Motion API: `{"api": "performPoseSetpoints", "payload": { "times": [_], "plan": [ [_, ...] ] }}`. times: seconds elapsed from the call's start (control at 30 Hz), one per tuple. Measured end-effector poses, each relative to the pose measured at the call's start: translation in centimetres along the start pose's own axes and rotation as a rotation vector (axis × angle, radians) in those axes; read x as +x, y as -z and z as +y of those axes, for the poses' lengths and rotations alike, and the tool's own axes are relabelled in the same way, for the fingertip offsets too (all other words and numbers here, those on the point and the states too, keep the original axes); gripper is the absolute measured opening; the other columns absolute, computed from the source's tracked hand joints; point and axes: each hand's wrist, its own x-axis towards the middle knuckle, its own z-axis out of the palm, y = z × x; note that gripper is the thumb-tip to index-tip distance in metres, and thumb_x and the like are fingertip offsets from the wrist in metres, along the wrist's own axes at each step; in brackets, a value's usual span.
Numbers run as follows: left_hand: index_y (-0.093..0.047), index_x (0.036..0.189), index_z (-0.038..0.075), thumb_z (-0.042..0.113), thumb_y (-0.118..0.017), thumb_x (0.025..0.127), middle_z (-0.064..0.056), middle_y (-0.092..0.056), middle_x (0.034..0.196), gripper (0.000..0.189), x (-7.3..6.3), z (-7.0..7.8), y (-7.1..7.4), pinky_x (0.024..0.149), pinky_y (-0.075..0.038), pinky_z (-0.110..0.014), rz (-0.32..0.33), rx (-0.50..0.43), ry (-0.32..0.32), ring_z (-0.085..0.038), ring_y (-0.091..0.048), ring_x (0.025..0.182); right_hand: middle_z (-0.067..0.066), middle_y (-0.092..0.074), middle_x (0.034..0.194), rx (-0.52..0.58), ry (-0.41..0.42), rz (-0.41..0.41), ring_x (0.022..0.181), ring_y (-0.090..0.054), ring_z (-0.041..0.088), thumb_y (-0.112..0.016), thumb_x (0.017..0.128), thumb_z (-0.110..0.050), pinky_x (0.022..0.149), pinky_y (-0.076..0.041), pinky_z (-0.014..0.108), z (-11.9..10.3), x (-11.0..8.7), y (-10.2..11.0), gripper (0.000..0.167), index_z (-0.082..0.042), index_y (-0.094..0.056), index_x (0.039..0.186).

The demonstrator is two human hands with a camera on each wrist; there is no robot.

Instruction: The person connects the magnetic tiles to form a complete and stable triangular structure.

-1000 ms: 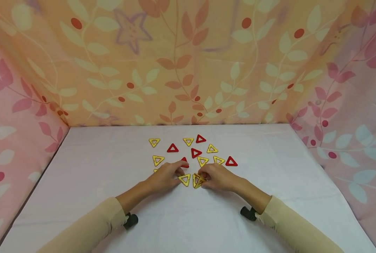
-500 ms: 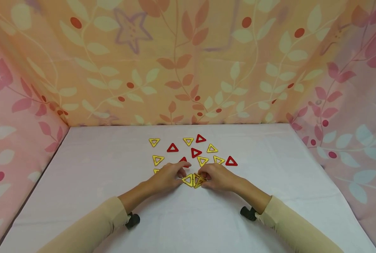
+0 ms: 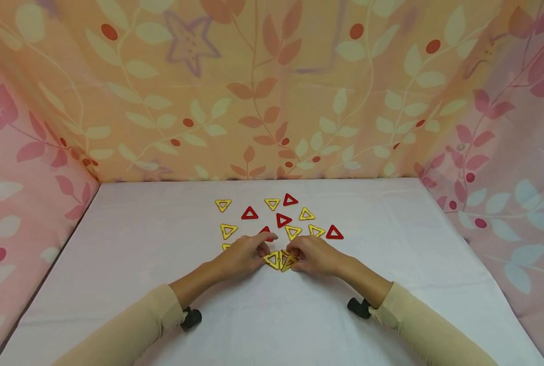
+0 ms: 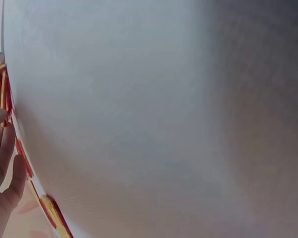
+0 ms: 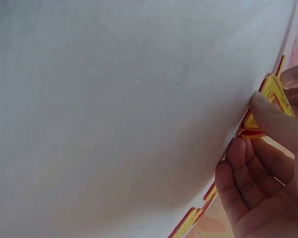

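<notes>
Across it comes: your left hand (image 3: 242, 256) has brought its yellow triangle (image 3: 272, 260) rightward, and the gap of a second ago has gone; its edge now meets the tilted yellow pieces (image 3: 288, 261) on the other side. All of that is happening low in the middle of the bench (image 3: 272, 315), right between your hands. Your left grip has the outer corner pinched, thumb below, index finger reaching out past it. Your right hand (image 3: 318, 256) has its own grip, thumb and fingertips pinching a leaning piece, plain to see from the right wrist. Just beyond your left index finger lies a red triangle (image 3: 266, 234), partly covered; a yellow triangle beyond (image 3: 293, 232) sits near your right knuckles. Further up, more red and yellow triangles lie scattered, a red one (image 3: 334, 233) furthest right, a yellow one (image 3: 223, 205) at far left. Black wrist devices (image 3: 191, 319) hang under your beige sleeves (image 3: 130, 325), and behind everything rises leaf-patterned cloth (image 3: 272, 91).
</notes>
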Motion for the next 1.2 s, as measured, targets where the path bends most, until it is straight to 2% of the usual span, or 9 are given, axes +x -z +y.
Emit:
{"api": "performPoseSetpoints", "payload": {
  "times": [0.23,0.4,0.63,0.87,1.2],
  "plan": [
    [-0.053,0.137,0.005,-0.003,-0.072,0.086,-0.003,-0.071,0.097,0.054,0.1,0.2,0.2,0.080,-0.056,-0.031,0.044,-0.025,-0.080,-0.012,-0.065,0.087,-0.007,-0.059,0.086,-0.005,0.001,-0.002,0.080,-0.055,0.013,-0.082,0.083,-0.016,0.071,-0.048,0.025,-0.1,0.0,0.0,0.036,-0.005,-0.069,0.115],
    [-0.053,0.136,0.004,-0.001,-0.074,0.086,-0.005,-0.073,0.097,0.055,0.4,0.8,0.3,0.079,-0.055,-0.030,0.057,-0.068,-0.100,-0.010,-0.066,0.085,-0.008,-0.058,0.086,-0.009,-0.001,-0.001,0.080,-0.055,0.013,-0.082,0.083,-0.016,0.071,-0.048,0.025,0.0,0.1,0.0,0.037,-0.005,-0.069,0.115],
    [-0.052,0.136,0.003,0.000,-0.077,0.084,-0.006,-0.074,0.095,0.057,0.7,1.3,0.1,0.078,-0.056,-0.028,0.064,-0.123,-0.098,-0.010,-0.067,0.082,-0.007,-0.059,0.086,-0.012,-0.004,0.007,0.079,-0.054,0.013,-0.082,0.083,-0.015,0.070,-0.047,0.026,-0.1,0.1,-0.1,0.035,-0.005,-0.069,0.113],
    [-0.054,0.133,0.000,-0.002,-0.076,0.084,-0.006,-0.073,0.091,0.054,0.8,1.3,-0.3,0.076,-0.056,-0.026,0.092,-0.114,-0.105,-0.010,-0.067,0.080,-0.008,-0.059,0.087,-0.028,-0.019,0.006,0.080,-0.054,0.012,-0.082,0.083,-0.016,0.071,-0.048,0.026,-0.1,0.0,-0.3,0.036,-0.005,-0.069,0.114],
    [-0.053,0.135,0.003,0.005,-0.077,0.086,-0.001,-0.073,0.092,0.055,1.1,1.6,-0.7,0.076,-0.055,-0.022,0.077,-0.114,-0.051,-0.006,-0.066,0.080,-0.008,-0.059,0.088,-0.027,-0.025,0.004,0.080,-0.054,0.012,-0.082,0.083,-0.018,0.071,-0.048,0.026,-0.1,0.1,-0.3,0.037,-0.006,-0.069,0.114]
  ]
}}
